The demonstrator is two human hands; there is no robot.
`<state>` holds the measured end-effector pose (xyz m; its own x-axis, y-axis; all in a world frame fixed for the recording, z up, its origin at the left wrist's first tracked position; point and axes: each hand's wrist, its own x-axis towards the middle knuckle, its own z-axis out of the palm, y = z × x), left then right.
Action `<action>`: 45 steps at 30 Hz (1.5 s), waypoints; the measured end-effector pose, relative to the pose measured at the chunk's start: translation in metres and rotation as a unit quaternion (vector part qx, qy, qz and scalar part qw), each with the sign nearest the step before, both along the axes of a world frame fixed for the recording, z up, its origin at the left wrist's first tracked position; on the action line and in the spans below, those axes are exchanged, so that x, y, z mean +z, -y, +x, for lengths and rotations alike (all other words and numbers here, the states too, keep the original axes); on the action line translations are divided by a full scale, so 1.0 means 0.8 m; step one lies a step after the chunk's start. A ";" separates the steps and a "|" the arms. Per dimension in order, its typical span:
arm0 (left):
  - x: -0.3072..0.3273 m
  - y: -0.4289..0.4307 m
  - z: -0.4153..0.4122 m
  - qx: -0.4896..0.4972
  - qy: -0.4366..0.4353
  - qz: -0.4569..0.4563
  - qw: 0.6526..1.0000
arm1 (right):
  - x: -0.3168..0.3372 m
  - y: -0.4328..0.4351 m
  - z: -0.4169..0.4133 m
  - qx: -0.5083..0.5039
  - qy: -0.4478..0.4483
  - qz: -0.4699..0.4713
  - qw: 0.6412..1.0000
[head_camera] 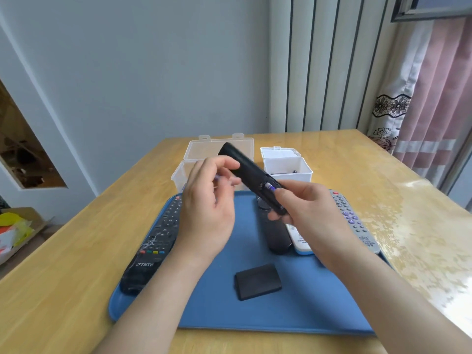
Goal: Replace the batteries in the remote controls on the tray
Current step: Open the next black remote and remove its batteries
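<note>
Nearest me, the tray [229, 310] sits close to the near edge of the worktop [76, 264], with bare blue floor across its near half. A loose cover [258, 281] lies there at 6 o'clock, apart from everything else. At 9 o'clock the THTF remote [153, 246] lies along the left rim. At 3 o'clock a black remote [277, 236], a white remote [298, 241] and a grey remote [355, 221] lie side by side, the grey one on the right rim.

Above the tray's far half, my right hand [311, 213] grips the lower end of the held remote [245, 164], which tilts towards 11 o'clock. Its thumb is on a battery [270, 186] in the open bay. My left hand [207, 208], just beside it, pinches a second battery [217, 178], which is mostly hidden.

Past the far rim, at 12 o'clock, stand an open clear box [178, 175] and a white box [288, 167]. Bare worktop runs wide on both sides.
</note>
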<state>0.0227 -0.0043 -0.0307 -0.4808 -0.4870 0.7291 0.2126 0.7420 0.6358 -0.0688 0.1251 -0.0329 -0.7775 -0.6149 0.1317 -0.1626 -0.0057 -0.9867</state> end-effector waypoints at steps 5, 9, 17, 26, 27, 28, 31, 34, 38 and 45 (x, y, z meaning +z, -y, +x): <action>0.010 0.002 0.010 0.066 0.065 -0.155 0.984 | 0.002 -0.006 -0.004 -0.003 0.034 -0.089 0.995; 0.005 -0.011 0.010 0.040 0.216 -0.165 0.962 | 0.003 -0.003 0.002 0.038 0.121 -0.154 0.980; -0.010 -0.008 -0.001 -0.027 0.238 -0.018 0.971 | 0.014 -0.005 0.005 0.100 0.318 -0.166 0.928; -0.025 -0.003 -0.009 -0.098 0.233 0.048 0.966 | 0.014 -0.004 0.010 0.116 0.395 -0.214 0.886; -0.025 -0.002 -0.009 -0.104 0.229 0.061 0.966 | 0.014 -0.004 0.011 0.117 0.398 -0.219 0.883; -0.026 -0.002 -0.010 -0.111 0.225 0.071 0.965 | 0.014 -0.003 0.011 0.117 0.399 -0.222 0.882; -0.030 -0.003 -0.011 -0.112 0.227 0.074 0.965 | 0.012 -0.001 0.012 0.115 0.414 -0.223 0.875; -0.031 -0.003 -0.010 -0.116 0.227 0.063 0.965 | 0.012 -0.002 0.013 0.114 0.430 -0.230 0.866; -0.033 -0.004 -0.010 -0.124 0.229 0.065 0.963 | 0.013 0.000 0.015 0.121 0.451 -0.248 0.849; -0.038 -0.011 -0.009 -0.103 0.228 0.020 0.968 | 0.011 0.007 0.019 0.110 0.451 -0.260 0.847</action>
